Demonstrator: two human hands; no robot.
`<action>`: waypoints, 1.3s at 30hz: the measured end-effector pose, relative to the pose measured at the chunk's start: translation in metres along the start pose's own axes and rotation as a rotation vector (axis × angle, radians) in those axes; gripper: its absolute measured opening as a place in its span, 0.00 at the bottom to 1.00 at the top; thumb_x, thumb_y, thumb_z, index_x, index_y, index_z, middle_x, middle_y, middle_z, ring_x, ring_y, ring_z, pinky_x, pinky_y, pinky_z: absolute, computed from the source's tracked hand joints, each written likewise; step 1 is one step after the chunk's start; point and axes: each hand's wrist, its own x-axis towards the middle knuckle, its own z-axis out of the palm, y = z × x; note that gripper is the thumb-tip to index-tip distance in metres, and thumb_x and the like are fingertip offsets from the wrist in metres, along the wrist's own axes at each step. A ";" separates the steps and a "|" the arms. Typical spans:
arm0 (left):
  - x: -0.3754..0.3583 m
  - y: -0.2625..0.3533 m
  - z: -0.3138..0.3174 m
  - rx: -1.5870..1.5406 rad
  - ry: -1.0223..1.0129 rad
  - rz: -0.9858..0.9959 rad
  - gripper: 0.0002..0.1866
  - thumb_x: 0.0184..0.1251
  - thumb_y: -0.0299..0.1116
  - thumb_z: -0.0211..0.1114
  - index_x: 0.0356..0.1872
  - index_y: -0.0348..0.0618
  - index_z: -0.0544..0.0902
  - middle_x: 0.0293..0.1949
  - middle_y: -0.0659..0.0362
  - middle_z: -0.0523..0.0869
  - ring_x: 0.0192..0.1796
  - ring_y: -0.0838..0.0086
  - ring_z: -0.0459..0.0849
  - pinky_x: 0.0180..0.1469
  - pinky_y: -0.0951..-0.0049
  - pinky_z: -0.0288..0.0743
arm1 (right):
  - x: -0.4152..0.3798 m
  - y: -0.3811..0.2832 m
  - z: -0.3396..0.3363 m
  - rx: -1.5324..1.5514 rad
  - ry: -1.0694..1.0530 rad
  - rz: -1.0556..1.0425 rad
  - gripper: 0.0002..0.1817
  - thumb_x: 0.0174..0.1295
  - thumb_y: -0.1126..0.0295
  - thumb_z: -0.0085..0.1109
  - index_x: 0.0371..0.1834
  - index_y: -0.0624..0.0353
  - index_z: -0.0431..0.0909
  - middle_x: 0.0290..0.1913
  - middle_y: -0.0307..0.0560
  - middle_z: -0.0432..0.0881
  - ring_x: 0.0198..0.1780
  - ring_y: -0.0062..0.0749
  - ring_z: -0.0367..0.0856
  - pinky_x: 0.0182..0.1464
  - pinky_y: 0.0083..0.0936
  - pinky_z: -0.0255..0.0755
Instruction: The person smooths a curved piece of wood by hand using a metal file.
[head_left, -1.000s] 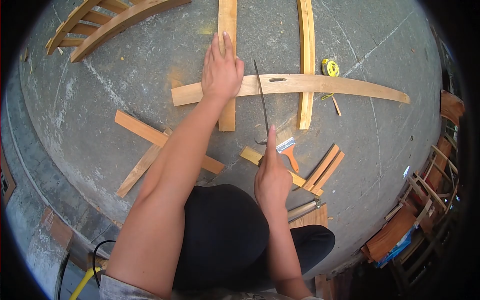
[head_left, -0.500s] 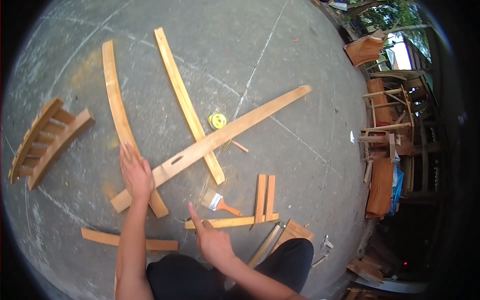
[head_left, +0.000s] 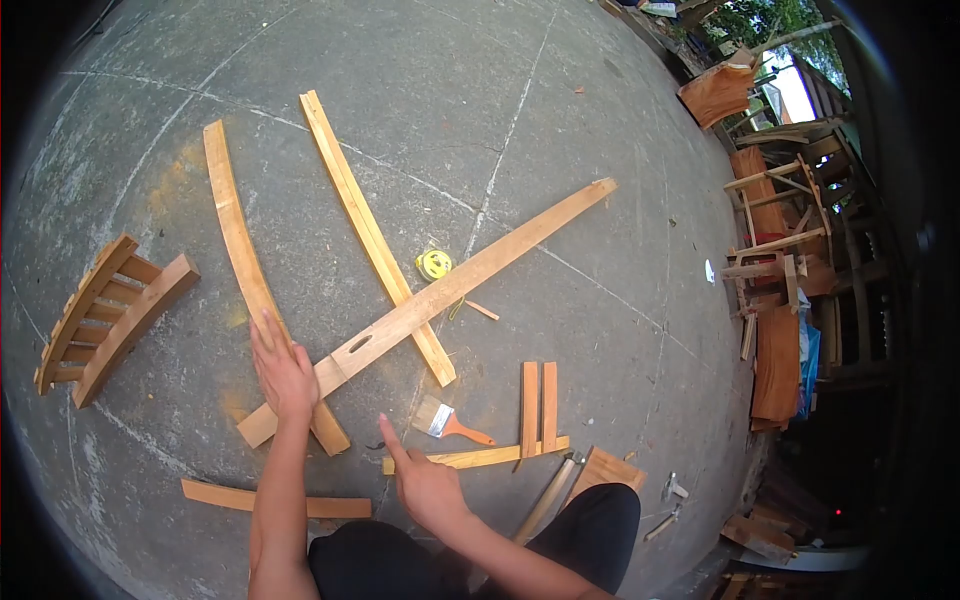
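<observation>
My left hand (head_left: pixel 286 378) lies with its fingers stretched along a curved wooden slat (head_left: pixel 237 225), where a long straight board (head_left: pixel 480 268) crosses it. The board has a dark oval slot near my hand. My right hand (head_left: pixel 430 490) hovers over the floor in front of my knees, index finger stretched out and the other fingers curled, with nothing visible in it. Beyond its fingertip lie a paintbrush (head_left: pixel 455 425) with an orange handle and a thin yellowish wood strip (head_left: pixel 470 458). Another long wooden strip (head_left: pixel 365 220) passes under the straight board.
A yellow tape measure (head_left: pixel 433 264) sits beside the crossing boards. To the left stands a slatted curved wooden frame (head_left: pixel 140 310). Nearer me are a curved piece (head_left: pixel 280 500), two short sticks (head_left: pixel 539 408) and a hammer-like tool (head_left: pixel 545 500). Wooden furniture (head_left: pixel 775 230) lines the right.
The camera view has shifted slightly, so most of the boards appear lower in the picture. Both hands keep nearly the same pose, the left still on the slat.
</observation>
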 end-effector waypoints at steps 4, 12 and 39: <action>0.000 0.004 -0.006 0.018 -0.037 0.003 0.39 0.81 0.35 0.56 0.89 0.72 0.56 0.87 0.44 0.53 0.85 0.46 0.62 0.85 0.51 0.61 | -0.008 0.001 -0.006 0.020 -0.014 0.015 0.48 0.73 0.72 0.55 0.93 0.37 0.43 0.38 0.52 0.83 0.27 0.54 0.86 0.32 0.50 0.83; -0.001 0.003 -0.006 -0.012 -0.033 0.014 0.36 0.81 0.36 0.57 0.86 0.76 0.63 0.87 0.44 0.53 0.84 0.46 0.65 0.83 0.50 0.64 | 0.006 0.004 0.013 0.028 0.025 -0.013 0.48 0.73 0.72 0.55 0.93 0.37 0.43 0.39 0.53 0.84 0.28 0.56 0.86 0.32 0.51 0.82; -0.002 -0.002 -0.005 -0.071 -0.048 -0.007 0.23 0.79 0.40 0.61 0.73 0.70 0.83 0.87 0.45 0.53 0.79 0.48 0.71 0.82 0.53 0.66 | 0.013 0.034 0.071 0.099 0.044 0.079 0.14 0.84 0.61 0.50 0.54 0.61 0.75 0.38 0.65 0.87 0.37 0.67 0.87 0.40 0.58 0.79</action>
